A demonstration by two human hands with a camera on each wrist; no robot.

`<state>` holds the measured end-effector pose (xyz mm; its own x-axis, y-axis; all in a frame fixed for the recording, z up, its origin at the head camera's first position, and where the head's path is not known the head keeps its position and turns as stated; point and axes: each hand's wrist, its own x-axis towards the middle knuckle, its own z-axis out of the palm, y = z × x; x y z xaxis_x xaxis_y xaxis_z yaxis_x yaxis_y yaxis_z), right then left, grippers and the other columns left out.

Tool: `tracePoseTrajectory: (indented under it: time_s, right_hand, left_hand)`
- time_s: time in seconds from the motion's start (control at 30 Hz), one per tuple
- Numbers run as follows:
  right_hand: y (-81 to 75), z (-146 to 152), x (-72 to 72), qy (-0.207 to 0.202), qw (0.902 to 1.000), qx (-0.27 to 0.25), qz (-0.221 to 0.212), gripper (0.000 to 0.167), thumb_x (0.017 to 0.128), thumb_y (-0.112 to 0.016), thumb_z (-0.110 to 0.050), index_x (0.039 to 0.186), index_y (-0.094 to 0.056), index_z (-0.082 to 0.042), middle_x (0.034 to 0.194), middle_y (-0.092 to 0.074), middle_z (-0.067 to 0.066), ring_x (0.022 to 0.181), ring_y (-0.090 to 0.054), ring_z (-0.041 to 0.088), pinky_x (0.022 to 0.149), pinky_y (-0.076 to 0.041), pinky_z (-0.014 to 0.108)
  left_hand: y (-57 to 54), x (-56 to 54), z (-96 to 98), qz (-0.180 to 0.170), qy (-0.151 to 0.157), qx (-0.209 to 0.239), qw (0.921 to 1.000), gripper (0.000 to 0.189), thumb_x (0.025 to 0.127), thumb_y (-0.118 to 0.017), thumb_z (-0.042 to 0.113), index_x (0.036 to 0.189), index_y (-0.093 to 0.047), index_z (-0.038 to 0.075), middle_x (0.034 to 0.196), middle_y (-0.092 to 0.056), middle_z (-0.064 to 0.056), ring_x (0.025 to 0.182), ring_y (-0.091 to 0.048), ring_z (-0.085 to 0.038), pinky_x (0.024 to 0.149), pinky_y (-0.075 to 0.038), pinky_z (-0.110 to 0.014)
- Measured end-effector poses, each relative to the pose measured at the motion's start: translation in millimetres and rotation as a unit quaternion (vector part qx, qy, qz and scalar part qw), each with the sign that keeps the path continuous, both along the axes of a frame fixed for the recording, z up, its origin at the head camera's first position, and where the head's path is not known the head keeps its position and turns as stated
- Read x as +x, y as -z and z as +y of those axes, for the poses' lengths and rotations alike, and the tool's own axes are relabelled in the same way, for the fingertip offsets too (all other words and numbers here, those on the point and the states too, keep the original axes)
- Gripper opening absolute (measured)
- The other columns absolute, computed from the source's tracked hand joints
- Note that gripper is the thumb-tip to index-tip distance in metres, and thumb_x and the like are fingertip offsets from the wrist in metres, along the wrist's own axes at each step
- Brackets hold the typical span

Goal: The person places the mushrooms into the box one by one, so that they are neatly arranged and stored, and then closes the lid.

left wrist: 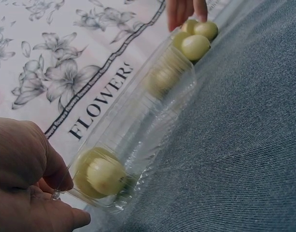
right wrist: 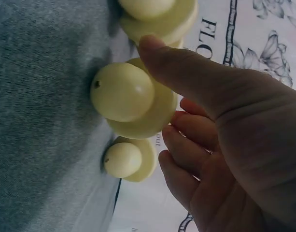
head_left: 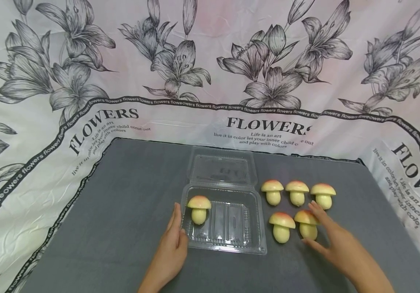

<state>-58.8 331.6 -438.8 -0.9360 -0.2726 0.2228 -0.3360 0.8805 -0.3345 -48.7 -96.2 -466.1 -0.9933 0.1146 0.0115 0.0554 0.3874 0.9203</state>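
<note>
A clear plastic clamshell container (head_left: 228, 246) lies with its lid folded back. My left hand (head_left: 169, 248) pinches the container's left rim between thumb and fingers, as the left wrist view also shows. Inside, at the left, sits one mushroom-shaped piece (head_left: 199, 215) with a yellow cap blushed red and a pale round stem. My right hand (head_left: 341, 244) reaches around a similar mushroom piece (head_left: 308, 231) at the front right of a group. Its thumb (right wrist: 186, 72) passes over that piece in the right wrist view, with the other fingers (right wrist: 179, 140) spread beside the cap.
Another mushroom piece (head_left: 281, 232) stands just left of the one by my right hand. Three more mushroom pieces (head_left: 297, 197) form a row behind. The open lid (head_left: 220, 167) lies toward the back of the grey table (head_left: 122, 219). A flower-printed cloth (head_left: 180, 118) rises behind.
</note>
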Motion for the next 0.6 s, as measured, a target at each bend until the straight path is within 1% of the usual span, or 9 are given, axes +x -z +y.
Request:
tracePoseTrajectory:
  time_s: [0.07,0.17,0.27,0.33,0.43,0.5,0.6]
  right_hand:
    - [3.5,0.8,0.6,-0.002,1.0,-0.001,-0.002,0.104,0.08,-0.094,-0.021,0.166,-0.035,-0.014,0.162,-0.043,0.023,0.105,-0.068,0.057,0.078,-0.054,0.067]
    - [7.3,1.2,1.1,-0.001,1.0,-0.004,-0.003,0.106,0.079,-0.094,-0.02,0.167,-0.034,-0.013,0.158,-0.047,0.027,0.107,-0.067,0.057,0.08,-0.054,0.067]
    - [8.4,1.0,0.5,0.016,0.9997,0.001,-0.017,0.108,0.08,-0.094,-0.021,0.167,-0.032,-0.012,0.151,-0.052,0.032,0.11,-0.066,0.059,0.084,-0.053,0.069]
    - [8.5,1.4,-0.1,0.028,0.9992,0.005,-0.027,0.107,0.08,-0.094,-0.023,0.166,-0.031,-0.011,0.147,-0.054,0.036,0.106,-0.066,0.06,0.081,-0.053,0.07]
    - [8.7,1.6,-1.0,0.036,0.9989,0.009,-0.028,0.103,0.079,-0.094,-0.022,0.163,-0.035,-0.009,0.142,-0.056,0.038,0.101,-0.067,0.061,0.078,-0.053,0.07]
    - [8.9,1.4,-2.0,0.038,0.999,0.011,-0.02,0.099,0.078,-0.095,-0.02,0.159,-0.039,-0.007,0.137,-0.059,0.039,0.096,-0.068,0.06,0.074,-0.053,0.069]
    - [8.8,0.6,-2.4,0.047,0.9986,0.016,-0.019,0.093,0.078,-0.095,-0.019,0.154,-0.043,-0.006,0.13,-0.063,0.039,0.093,-0.07,0.057,0.072,-0.053,0.067]
  left_hand:
    - [-0.1,-0.1,-0.2,-0.002,-0.001,-0.001,1.0,0.073,0.108,-0.04,-0.004,0.17,-0.003,0.008,0.177,-0.004,-0.014,0.162,-0.006,-0.028,0.126,-0.009,-0.045]
    - [0.5,0.3,-0.4,0.0,-0.002,-0.001,1.0,0.073,0.108,-0.041,-0.004,0.17,-0.004,0.008,0.177,-0.004,-0.014,0.162,-0.007,-0.028,0.125,-0.008,-0.039]
    - [0.7,0.4,-0.2,0.006,-0.002,0.001,1.0,0.074,0.107,-0.041,-0.005,0.17,-0.004,0.008,0.177,-0.005,-0.015,0.162,-0.008,-0.028,0.124,-0.008,-0.033]
    - [1.1,0.1,-0.3,0.013,-0.003,-0.002,0.9999,0.075,0.106,-0.042,-0.006,0.17,-0.005,0.007,0.176,-0.006,-0.016,0.161,-0.009,-0.03,0.124,-0.008,-0.032]
    - [1.4,0.0,-0.3,0.015,-0.006,-0.002,0.9999,0.075,0.105,-0.042,-0.006,0.17,-0.006,0.006,0.176,-0.007,-0.017,0.161,-0.01,-0.03,0.124,-0.008,-0.03]
    - [1.7,0.1,-0.3,0.013,-0.008,-0.001,0.9999,0.075,0.105,-0.042,-0.007,0.17,-0.007,0.006,0.176,-0.007,-0.017,0.161,-0.01,-0.03,0.123,-0.008,-0.027]
    - [2.2,0.6,0.0,0.006,-0.008,0.0,1.0,0.075,0.106,-0.042,-0.006,0.17,-0.006,0.007,0.176,-0.007,-0.016,0.161,-0.01,-0.027,0.122,-0.007,-0.023]
